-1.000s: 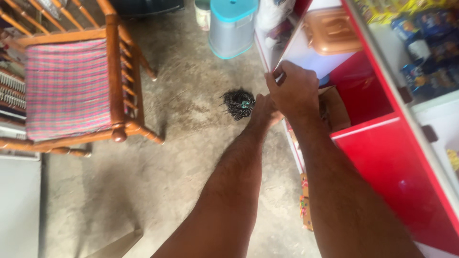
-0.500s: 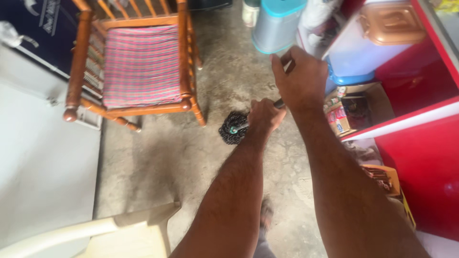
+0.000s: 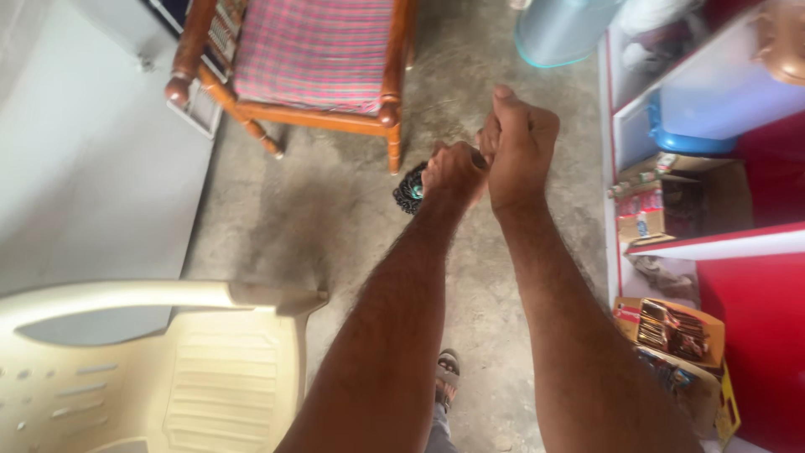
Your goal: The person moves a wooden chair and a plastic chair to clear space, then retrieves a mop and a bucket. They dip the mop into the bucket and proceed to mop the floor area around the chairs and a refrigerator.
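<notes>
Cartons are sitting on the red shelving (image 3: pixel 755 243) at the right: an open brown box (image 3: pixel 671 197) on the lower shelf is holding small printed packets, and a display carton (image 3: pixel 671 331) on the floor below is showing rows of dark wrapped sticks. A blue tub (image 3: pixel 688 141) is standing above them. The left hand (image 3: pixel 453 172) and right hand (image 3: pixel 516 143) are both gripping the mop handle (image 3: pixel 480 157), each grip pressed tight around it, the right fist just above the left and touching it. The handle is mostly hidden, so its line is probably running down and away toward the black mop head (image 3: pixel 411 189), which is resting on the concrete floor (image 3: pixel 335 218) just beside a wooden chair (image 3: pixel 310 67) leg.
</notes>
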